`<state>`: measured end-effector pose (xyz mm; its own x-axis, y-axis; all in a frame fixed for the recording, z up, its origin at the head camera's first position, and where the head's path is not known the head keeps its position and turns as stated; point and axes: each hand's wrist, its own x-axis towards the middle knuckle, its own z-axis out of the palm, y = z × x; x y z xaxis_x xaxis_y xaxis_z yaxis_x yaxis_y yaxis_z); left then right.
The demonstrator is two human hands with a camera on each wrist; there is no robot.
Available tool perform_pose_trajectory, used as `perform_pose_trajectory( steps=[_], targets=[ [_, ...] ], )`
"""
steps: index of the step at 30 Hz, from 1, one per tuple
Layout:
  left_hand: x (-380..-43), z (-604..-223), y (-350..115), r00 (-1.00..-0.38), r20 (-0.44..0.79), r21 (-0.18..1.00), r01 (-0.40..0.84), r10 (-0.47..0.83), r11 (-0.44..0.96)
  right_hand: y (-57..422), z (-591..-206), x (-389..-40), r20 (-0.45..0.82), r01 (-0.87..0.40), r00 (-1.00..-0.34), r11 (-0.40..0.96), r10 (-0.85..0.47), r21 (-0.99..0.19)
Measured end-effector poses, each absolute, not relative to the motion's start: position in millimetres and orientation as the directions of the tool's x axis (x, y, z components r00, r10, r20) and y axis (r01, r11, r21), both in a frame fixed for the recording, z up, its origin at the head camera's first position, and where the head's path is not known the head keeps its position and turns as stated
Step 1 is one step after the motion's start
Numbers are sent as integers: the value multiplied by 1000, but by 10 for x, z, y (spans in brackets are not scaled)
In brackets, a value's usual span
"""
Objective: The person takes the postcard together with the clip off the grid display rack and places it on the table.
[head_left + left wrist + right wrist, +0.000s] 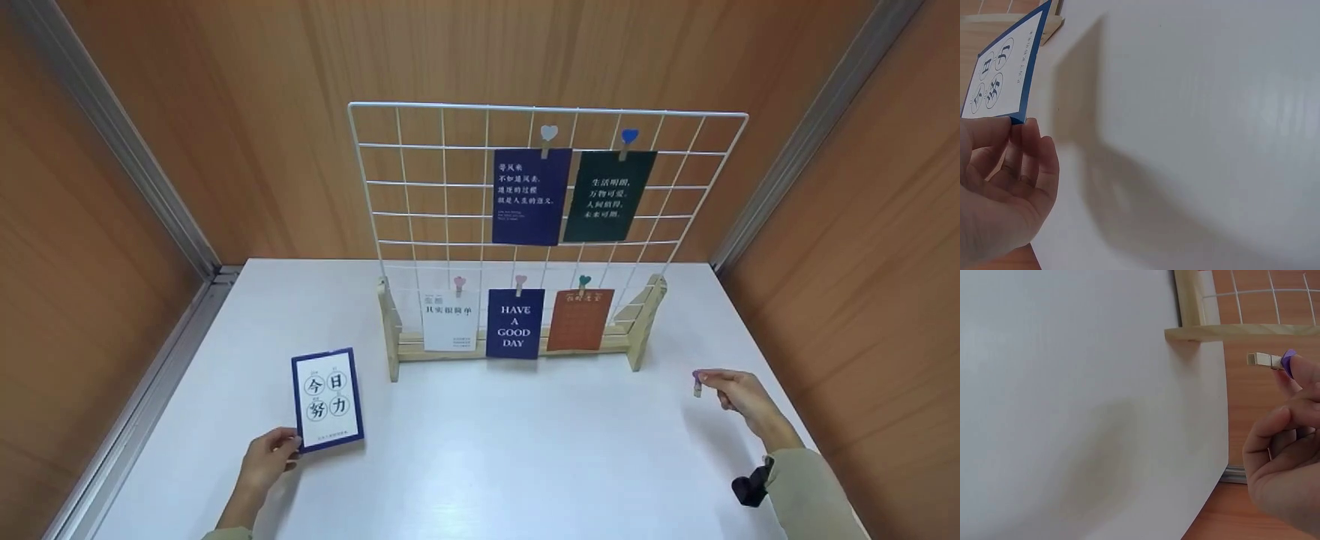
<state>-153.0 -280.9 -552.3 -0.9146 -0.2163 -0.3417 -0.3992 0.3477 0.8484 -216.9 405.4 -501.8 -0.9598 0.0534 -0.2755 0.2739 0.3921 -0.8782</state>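
Note:
My left hand [268,459] pinches the lower left corner of a white card with a blue border [328,399], holding it above the table at the left. In the left wrist view the card [1008,67] tilts up from between thumb and fingers. Over the table's right side, my right hand [746,401] pinches a small wooden clothespin [697,384] by its purple end. The right wrist view shows the clothespin [1266,360] pointing away from the fingertips. Between the hands stands a white wire grid [420,184] with cards clipped on it.
A wooden stand [637,330] carries the grid. On its upper part hang a navy card [531,217] and a dark green card [609,196]; below hang a white card [450,326], a blue card [514,324] and an orange card [580,321]. Wood-grain panels [247,67] enclose the white table [480,450].

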Motion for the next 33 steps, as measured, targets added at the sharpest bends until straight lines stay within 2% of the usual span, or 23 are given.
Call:
perform_pose_trajectory(
  steps=[7, 18, 33],
  targets=[
    [-1537, -5584, -2891, -908, -346, 842, -411, -235, 349, 4143, -5083, -2146, -279, 281, -958, 395, 65, -875],
    [-1540, -5600, -3035, -899, -363, 825, -433, -246, 363, 4242, -5130, -2157, -315, 318, -945, 473, 89, -822],
    [-1497, -5580, -3119, -866, -425, 787, -497, -263, 365, 4364, -5331, -2089, -343, 375, -926, 460, 156, -805]
  ],
)
